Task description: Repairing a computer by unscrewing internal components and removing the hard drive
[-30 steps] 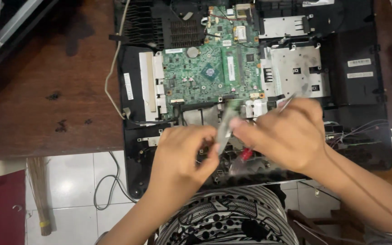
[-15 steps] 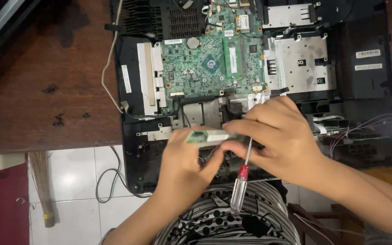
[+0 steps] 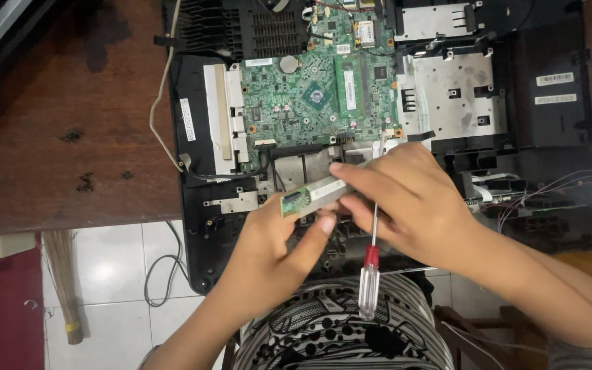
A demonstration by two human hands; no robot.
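Circuit strip [image 3: 313, 195] was pinched at both ends above the opened chassis [image 3: 556, 137]: left hand [image 3: 279, 236] gripped it by thumb and fingers, palm up; right hand [image 3: 412, 205] clasped its other end, screwdriver [image 3: 370, 274] hanging beneath the fingers.

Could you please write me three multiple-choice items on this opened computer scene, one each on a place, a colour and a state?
1. Where does the green motherboard sit?
A. On the floor
B. In the open black chassis
C. On the person's lap

2. What colours is the screwdriver handle?
A. Red and clear
B. Blue
C. Yellow

3. What holds the small narrow circuit board?
A. Nothing
B. Right hand only
C. Both hands, left hand included

Answers: 1 B, it lies inside the chassis. 2 A, red collar, clear grip. 3 C, fingers of both hands grip it.
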